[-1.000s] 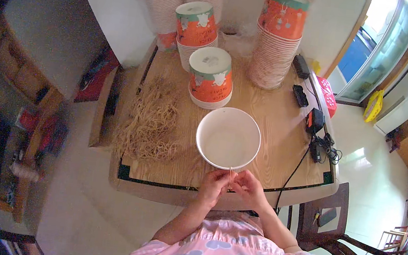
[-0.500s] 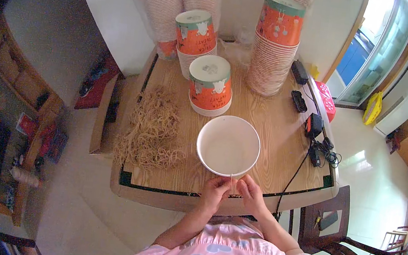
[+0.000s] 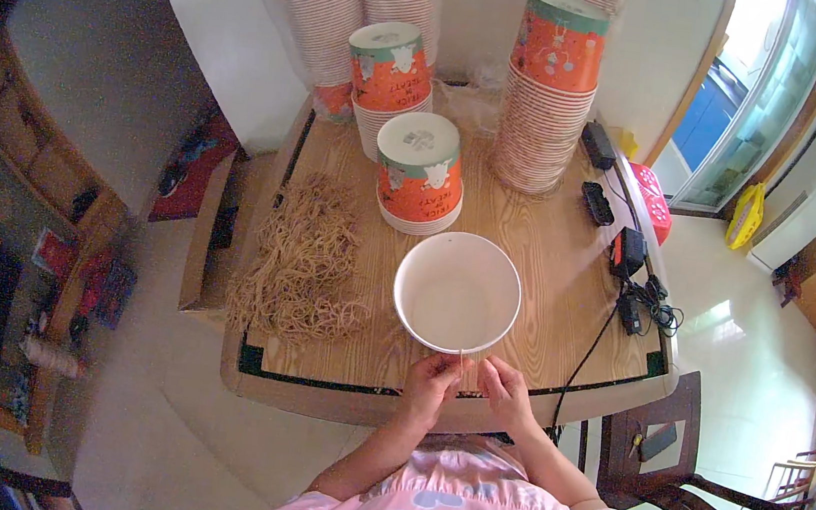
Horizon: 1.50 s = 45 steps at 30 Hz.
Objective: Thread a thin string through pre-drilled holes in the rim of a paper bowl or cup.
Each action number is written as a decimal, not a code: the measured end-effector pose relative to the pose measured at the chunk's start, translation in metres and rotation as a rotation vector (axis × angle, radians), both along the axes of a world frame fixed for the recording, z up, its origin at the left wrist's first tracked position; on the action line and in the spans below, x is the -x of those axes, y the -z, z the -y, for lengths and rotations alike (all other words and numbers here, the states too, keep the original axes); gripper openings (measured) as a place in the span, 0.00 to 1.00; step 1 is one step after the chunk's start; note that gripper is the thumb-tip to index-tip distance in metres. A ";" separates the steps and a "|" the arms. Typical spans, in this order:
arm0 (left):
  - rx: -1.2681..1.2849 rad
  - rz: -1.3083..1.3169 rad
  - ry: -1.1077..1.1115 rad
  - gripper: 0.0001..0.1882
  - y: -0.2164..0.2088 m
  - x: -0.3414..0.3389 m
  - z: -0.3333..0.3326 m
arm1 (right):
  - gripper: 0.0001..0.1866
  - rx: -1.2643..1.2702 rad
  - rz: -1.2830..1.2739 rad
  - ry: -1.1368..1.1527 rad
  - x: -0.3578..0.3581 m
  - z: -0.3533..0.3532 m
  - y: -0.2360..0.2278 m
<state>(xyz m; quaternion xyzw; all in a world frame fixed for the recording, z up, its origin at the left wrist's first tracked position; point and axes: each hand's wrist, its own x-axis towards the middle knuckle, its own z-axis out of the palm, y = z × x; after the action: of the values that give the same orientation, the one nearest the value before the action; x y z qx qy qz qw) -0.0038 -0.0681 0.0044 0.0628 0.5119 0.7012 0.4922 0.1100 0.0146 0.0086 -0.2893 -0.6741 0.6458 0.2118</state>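
An open white paper bucket [image 3: 457, 291] stands near the table's front edge with its mouth up. At its near rim hangs a short end of tan cord [image 3: 461, 359]. My left hand [image 3: 430, 387] pinches this cord just below the rim. Close beside it, my right hand [image 3: 506, 397] has its fingertips pressed together; whatever they hold is too small to make out. To the left lies a loose heap of tan paper-like cords [image 3: 301, 263]. Behind the bucket, a short stack of orange and green printed buckets [image 3: 419, 181] sits upside down.
Taller stacks of upturned buckets rise at the back left [image 3: 388, 76] and back right [image 3: 546, 100]; bagged stacks [image 3: 320, 13] lean behind. Black adapters and cables [image 3: 633, 296] lie along the right table edge. A dark wooden chair [image 3: 654, 439] holds a phone at right.
My right hand has drawn slightly down and away from the rim, widening the small gap to my left hand. The bucket stays in place.
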 end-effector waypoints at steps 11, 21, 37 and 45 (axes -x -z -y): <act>-0.003 -0.033 -0.032 0.06 -0.003 -0.002 -0.001 | 0.09 0.162 -0.149 0.023 0.004 -0.001 -0.004; 0.004 0.002 -0.054 0.06 -0.011 -0.007 -0.004 | 0.12 0.201 -0.138 0.048 0.003 -0.004 0.007; -0.038 -0.947 -0.041 0.09 -0.006 -0.005 0.010 | 0.04 0.068 -0.051 0.170 0.003 0.002 0.000; -0.021 -1.302 -0.036 0.09 -0.007 0.002 0.015 | 0.05 -0.480 -0.096 0.222 0.007 0.008 -0.012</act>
<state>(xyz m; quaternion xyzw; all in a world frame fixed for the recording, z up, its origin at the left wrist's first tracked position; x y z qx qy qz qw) -0.0055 -0.0830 0.0113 0.4711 0.6996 0.5328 0.0690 0.1027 0.0068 0.0202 -0.2718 -0.7612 0.4534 0.3756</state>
